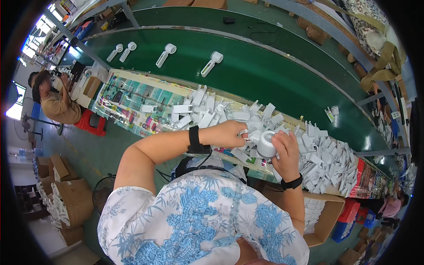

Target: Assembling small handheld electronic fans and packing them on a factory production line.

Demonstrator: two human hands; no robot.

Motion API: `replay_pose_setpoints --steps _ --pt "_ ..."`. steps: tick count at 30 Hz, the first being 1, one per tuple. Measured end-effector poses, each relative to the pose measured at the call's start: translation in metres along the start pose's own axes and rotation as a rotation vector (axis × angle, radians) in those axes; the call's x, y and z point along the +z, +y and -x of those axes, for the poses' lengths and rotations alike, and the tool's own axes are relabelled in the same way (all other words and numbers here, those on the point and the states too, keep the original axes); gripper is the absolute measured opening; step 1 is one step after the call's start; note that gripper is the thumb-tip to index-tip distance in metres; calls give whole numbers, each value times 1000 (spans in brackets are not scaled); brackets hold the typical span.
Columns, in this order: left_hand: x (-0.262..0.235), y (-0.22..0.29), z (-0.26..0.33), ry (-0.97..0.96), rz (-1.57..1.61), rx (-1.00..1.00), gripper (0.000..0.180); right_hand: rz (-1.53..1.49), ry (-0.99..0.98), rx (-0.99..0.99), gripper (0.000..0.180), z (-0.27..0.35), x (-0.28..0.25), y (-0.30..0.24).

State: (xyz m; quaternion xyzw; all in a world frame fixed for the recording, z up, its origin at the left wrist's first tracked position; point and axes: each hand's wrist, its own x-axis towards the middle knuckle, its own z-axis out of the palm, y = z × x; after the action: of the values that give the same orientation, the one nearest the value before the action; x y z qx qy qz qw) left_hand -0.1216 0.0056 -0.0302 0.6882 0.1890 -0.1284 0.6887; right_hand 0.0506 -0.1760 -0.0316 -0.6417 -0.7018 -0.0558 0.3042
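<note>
A white handheld fan (266,145) with a round, grilled head is between my two hands, over the front of the worktable. My right hand (287,152) grips the head from its right side, thumb and fingers curved round it. On the other side my left hand (227,134) is closed on the handle end, where a pale part shows by the fingertips. Its exact shape is hard to make out. Loose white plastic casings (207,110) lie just beyond my left hand. A larger heap of white casings (329,161) spreads to the right of my right hand.
Beyond the table runs a green conveyor belt (265,64) carrying several white fans (212,64). An open cardboard box (327,216) of white parts stands at lower right. Another person (59,99) sits at the far left near a red stool (91,123).
</note>
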Motion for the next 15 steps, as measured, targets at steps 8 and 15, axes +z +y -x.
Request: replay_pose_setpoints --steps 8,15 --pt "-1 1 0 261 -739 367 26 -297 -54 215 58 7 -2 -15" --pt "2 19 7 207 -599 405 23 -1567 -38 959 60 21 17 -10"
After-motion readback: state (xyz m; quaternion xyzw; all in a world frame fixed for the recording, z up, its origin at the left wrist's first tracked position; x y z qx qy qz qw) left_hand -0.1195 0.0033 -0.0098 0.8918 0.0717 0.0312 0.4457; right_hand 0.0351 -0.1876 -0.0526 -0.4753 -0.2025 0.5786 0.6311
